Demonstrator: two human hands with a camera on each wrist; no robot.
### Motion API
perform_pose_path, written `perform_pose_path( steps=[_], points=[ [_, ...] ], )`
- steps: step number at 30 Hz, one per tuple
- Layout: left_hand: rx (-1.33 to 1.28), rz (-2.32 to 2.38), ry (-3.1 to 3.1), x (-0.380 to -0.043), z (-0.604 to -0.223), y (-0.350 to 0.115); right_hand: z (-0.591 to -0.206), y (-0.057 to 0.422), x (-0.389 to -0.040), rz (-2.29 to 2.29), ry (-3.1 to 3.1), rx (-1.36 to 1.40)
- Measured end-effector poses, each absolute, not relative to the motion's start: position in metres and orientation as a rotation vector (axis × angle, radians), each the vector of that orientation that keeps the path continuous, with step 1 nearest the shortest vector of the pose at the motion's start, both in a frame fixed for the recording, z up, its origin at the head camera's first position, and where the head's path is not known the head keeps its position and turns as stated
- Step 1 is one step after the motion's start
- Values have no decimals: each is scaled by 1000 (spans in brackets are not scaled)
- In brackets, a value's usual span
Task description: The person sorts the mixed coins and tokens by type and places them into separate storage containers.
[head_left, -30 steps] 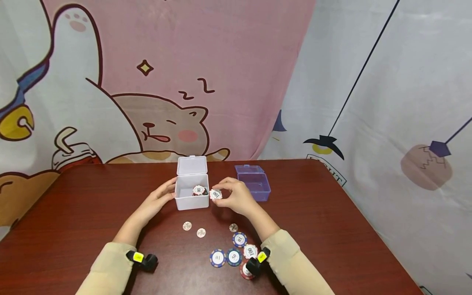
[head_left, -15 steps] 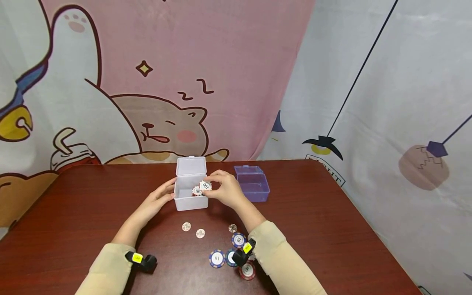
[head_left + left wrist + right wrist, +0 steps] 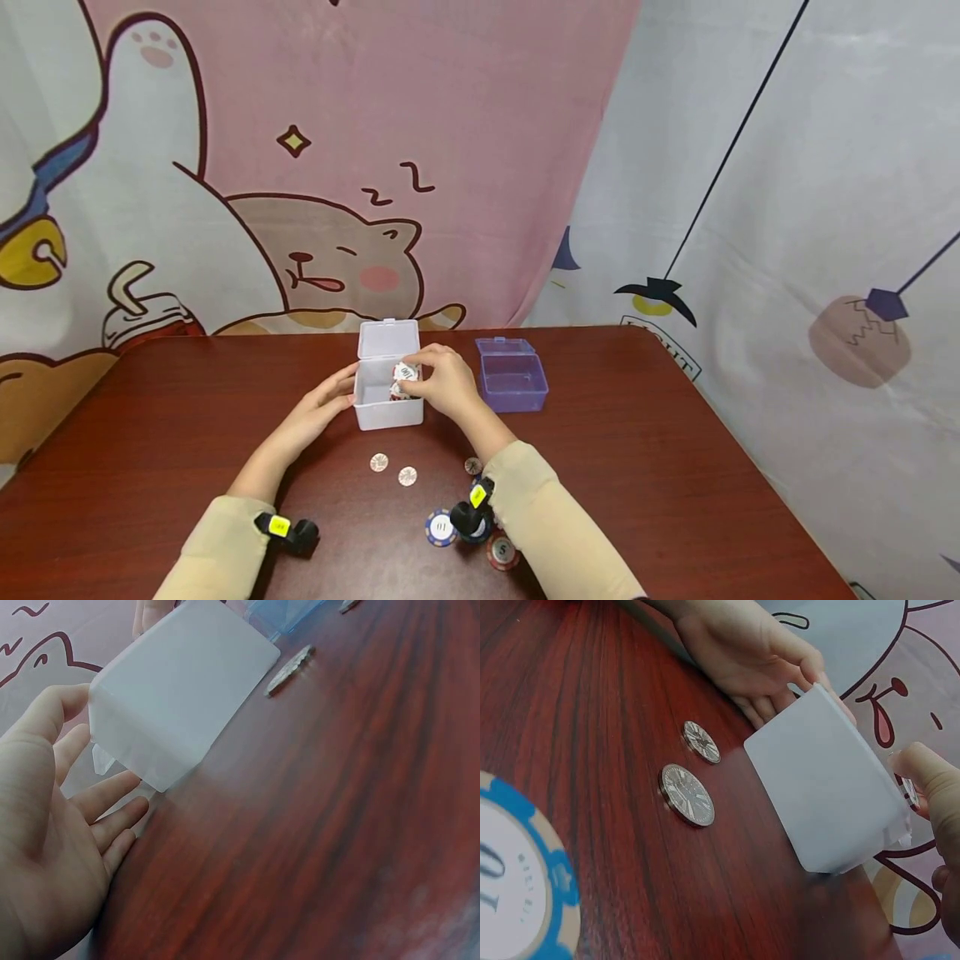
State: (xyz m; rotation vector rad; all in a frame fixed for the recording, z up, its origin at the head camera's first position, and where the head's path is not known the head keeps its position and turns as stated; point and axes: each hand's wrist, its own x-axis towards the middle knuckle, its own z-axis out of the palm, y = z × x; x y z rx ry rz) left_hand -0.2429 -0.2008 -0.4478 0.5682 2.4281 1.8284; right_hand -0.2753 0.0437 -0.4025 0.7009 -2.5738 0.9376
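An open white plastic box (image 3: pixel 389 416) stands on the table with its lid tipped back. Inside, at its right side, lie several poker chips (image 3: pixel 397 392). My right hand (image 3: pixel 450 385) pinches a white poker chip (image 3: pixel 406 372) marked 100 between thumb and fingers, over those chips; whether it touches them I cannot tell. The right wrist view shows that chip (image 3: pixel 908 792) edge-on behind the box's rim. My left hand (image 3: pixel 313 414) rests against the box's left side, its fingers spread and relaxed and its thumb at the rim in the left wrist view.
A translucent blue-purple box (image 3: pixel 514 400) stands open to the right. Silver coins (image 3: pixel 378 462) lie in front of the white box. Nearer are a blue chip (image 3: pixel 441 527) and a red chip (image 3: pixel 502 552); my right wrist camera and sleeve cover others.
My right hand has carried the 100 chip leftward from beside the white box's right wall to above the chips inside it. My left hand has stayed at the box's side.
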Motion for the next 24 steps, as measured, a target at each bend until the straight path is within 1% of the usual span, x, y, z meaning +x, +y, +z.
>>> perform_pose_path(
  steps=[12, 24],
  points=[
    [560, 1839, 2415, -243, -449, -200, -407, 35, -278, 871, -2674, 630],
    [545, 1838, 2405, -244, -450, -200, -409, 36, -281, 1023, -2705, 611]
  ],
)
